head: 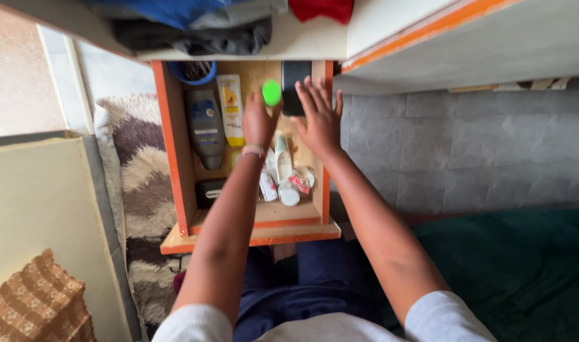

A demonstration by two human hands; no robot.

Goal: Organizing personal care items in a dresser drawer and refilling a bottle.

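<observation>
Left hand (258, 123) fingers gripping green cap (272, 92), right hand (320, 120) splayed, above bottle-crowded drawer (175, 152).

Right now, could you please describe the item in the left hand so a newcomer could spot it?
Look into the open orange-edged drawer. Above its back half, the left hand pinches a small bright green round cap. Nothing else there is green: neighbours are a yellow-white tube and a grey bottle.

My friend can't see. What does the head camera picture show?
A person's left hand holds a small green round thing over an open orange-edged drawer, while the right hand spreads flat by a black case. The drawer holds a grey bottle, a yellow tube and small white bottles.
</observation>
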